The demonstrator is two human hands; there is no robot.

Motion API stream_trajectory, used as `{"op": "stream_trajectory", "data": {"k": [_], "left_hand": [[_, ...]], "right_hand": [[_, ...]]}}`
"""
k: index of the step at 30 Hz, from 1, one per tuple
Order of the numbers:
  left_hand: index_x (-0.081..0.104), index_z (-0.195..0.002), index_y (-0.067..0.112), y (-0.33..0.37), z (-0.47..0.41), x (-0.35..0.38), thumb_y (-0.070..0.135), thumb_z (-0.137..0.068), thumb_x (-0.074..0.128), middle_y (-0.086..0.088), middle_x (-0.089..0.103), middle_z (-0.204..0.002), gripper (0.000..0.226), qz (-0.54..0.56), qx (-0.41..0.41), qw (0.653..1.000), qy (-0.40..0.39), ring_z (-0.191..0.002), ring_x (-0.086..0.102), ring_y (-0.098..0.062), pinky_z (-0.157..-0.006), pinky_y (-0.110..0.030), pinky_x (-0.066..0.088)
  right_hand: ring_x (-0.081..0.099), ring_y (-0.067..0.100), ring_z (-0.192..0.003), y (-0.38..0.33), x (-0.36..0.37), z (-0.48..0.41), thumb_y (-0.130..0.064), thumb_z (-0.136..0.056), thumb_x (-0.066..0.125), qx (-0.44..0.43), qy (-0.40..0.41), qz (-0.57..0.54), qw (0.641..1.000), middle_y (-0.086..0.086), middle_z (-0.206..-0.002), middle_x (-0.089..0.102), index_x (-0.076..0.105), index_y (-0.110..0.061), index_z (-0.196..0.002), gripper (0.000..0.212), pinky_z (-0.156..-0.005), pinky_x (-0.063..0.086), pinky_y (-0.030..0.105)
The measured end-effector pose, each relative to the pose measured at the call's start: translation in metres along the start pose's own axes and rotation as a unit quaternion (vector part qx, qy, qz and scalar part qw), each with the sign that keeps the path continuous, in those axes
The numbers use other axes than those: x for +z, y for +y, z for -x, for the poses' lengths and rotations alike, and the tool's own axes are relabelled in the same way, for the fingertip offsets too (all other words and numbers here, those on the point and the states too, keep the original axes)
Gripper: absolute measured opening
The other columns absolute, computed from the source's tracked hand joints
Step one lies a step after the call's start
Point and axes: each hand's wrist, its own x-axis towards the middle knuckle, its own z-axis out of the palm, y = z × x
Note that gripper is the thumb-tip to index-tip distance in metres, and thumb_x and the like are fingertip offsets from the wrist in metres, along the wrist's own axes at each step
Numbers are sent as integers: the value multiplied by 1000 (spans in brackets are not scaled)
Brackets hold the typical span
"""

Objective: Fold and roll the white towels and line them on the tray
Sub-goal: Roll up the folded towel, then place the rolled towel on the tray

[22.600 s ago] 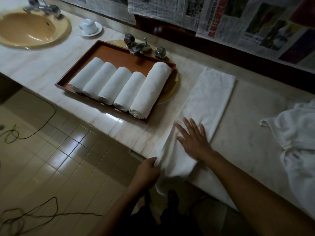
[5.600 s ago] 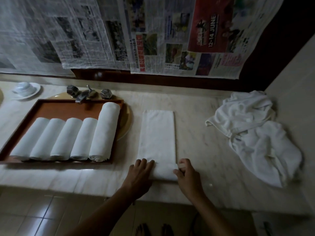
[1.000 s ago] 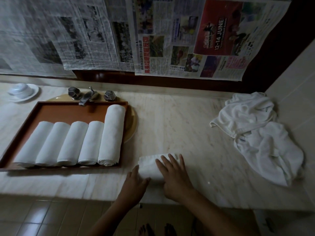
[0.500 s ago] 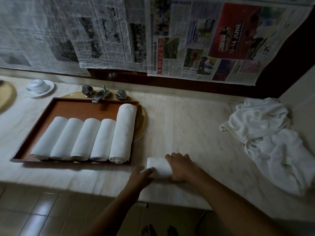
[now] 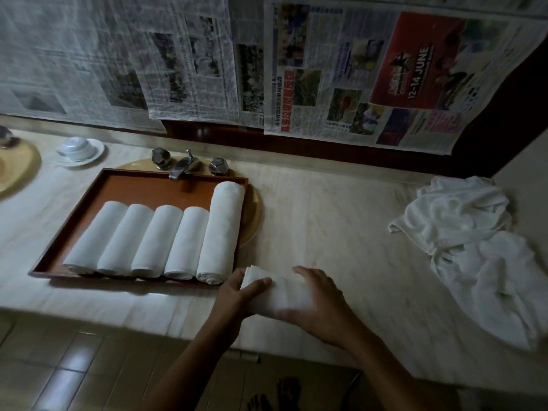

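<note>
A pale marble counter [image 5: 326, 226] runs across the whole view, with sheets of newspaper [image 5: 326, 69] hung on the wall behind it at 12 o'clock. At 3 o'clock on the counter lies a loose pile of towels [image 5: 474, 247], white and crumpled. At 9 o'clock sits a brown tray [image 5: 154, 188], set over a yellow basin. Five rolls [image 5: 157, 238] lie in it side by side, touching; the one at the right end is longer than the rest.

Just off the tray's near right corner, at 6 o'clock on the counter, both hands hold a rolled towel [image 5: 281, 295]. The right hand [image 5: 320, 304] wraps its right end, fingers curled close together over the top and thumb on the near side. The left hand [image 5: 237, 295] clasps the left end, thumb laid across the top; its other fingers are hidden behind the towel.

A metal tap [image 5: 181, 169] stands at the tray's far edge, and a white cup [image 5: 77, 145] on a saucer at 10 o'clock.
</note>
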Motion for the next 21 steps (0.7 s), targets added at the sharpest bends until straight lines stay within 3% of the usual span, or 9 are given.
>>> {"op": "stream_trajectory", "data": {"k": [3,5,8,10,12,14,17,21], "left_hand": [[67,-118,16,18,-1,-4,30,-71,86,-10,72,-112,53,21,32,999,8,-108,69,-34,-87,-57,60],[64,-121,17,28,0,-5,30,-73,84,-8,71,-113,53,27,47,999,4,-109,67,-33,-88,-56,60],[64,-120,19,40,0,-5,31,-76,83,-9,69,-117,50,17,68,998,2,-112,66,-35,-89,-58,59],[66,-117,24,46,-1,-4,34,-75,84,-7,70,-118,47,10,72,997,7,-113,65,-35,-90,-58,59],[68,-114,30,49,-1,-4,38,-72,84,-5,70,-118,45,16,83,996,12,-116,63,-36,-92,-60,57],[67,-117,38,53,-1,-5,39,-73,83,-1,67,-123,47,27,95,995,20,-120,60,-35,-95,-60,56],[54,-135,54,60,0,-8,44,-72,82,7,50,-144,70,38,102,993,49,-128,53,-28,-105,-57,50],[65,-126,43,67,6,-12,49,-70,79,5,59,-134,58,18,126,986,110,-121,58,-27,-93,-49,59]], "right_hand": [[41,17,-139,1,-10,6,-85,-63,70,111,61,-257,958,-6,-160,33,26,-38,-156,113,-97,45,32],[53,29,-132,2,-11,3,-80,-57,75,214,4,-408,888,2,-152,44,38,-33,-151,112,-99,51,45],[67,43,-112,-2,-12,-7,-53,-66,82,233,-81,-611,752,16,-133,61,59,-26,-131,75,-98,51,63],[64,44,-116,-9,-14,-18,-33,-71,80,202,-39,-660,723,20,-129,63,65,-20,-123,56,-95,54,61],[61,39,-119,-15,-20,-32,-26,-68,81,152,4,-652,743,17,-127,66,72,-19,-114,47,-87,59,52],[65,34,-113,-23,-25,-43,-29,-67,85,99,33,-608,787,13,-123,69,74,-23,-111,46,-80,60,45],[65,27,-110,-30,-26,-55,-43,-66,83,38,89,-514,853,3,-117,69,72,-33,-104,41,-89,59,51],[61,16,-112,-46,-26,-74,-55,-71,72,-25,115,-430,895,-13,-120,63,67,-48,-107,37,-92,58,50]]}}
